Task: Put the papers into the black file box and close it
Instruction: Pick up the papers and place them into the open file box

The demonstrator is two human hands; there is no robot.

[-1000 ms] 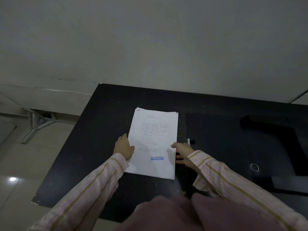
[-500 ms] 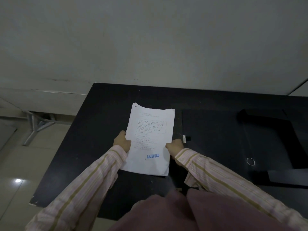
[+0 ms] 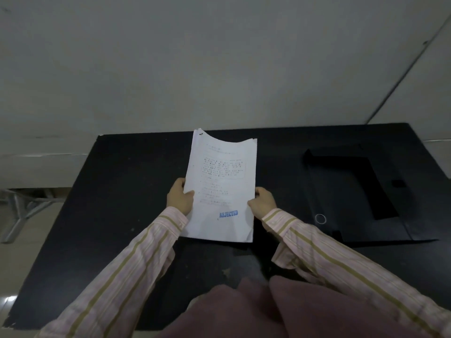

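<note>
A stack of white papers (image 3: 220, 186) with printed text and a blue "REJECTED" stamp is held up above the black table (image 3: 117, 203), its top edge curling. My left hand (image 3: 180, 199) grips the stack's left edge. My right hand (image 3: 262, 202) grips its right edge. The black file box (image 3: 353, 191) lies open and flat on the table to the right of the papers, with a small metal ring on its near part. Its inside is dark and hard to make out.
A pale wall rises right behind the table's far edge. To the left, beyond the table's edge, are a light floor and a metal frame leg (image 3: 22, 211). My lap in dark red cloth (image 3: 256, 311) is at the table's near edge.
Both hands closed on the papers' side edges and lifted the stack off the table. The view has also shifted, so the file box sits further right in the picture.
</note>
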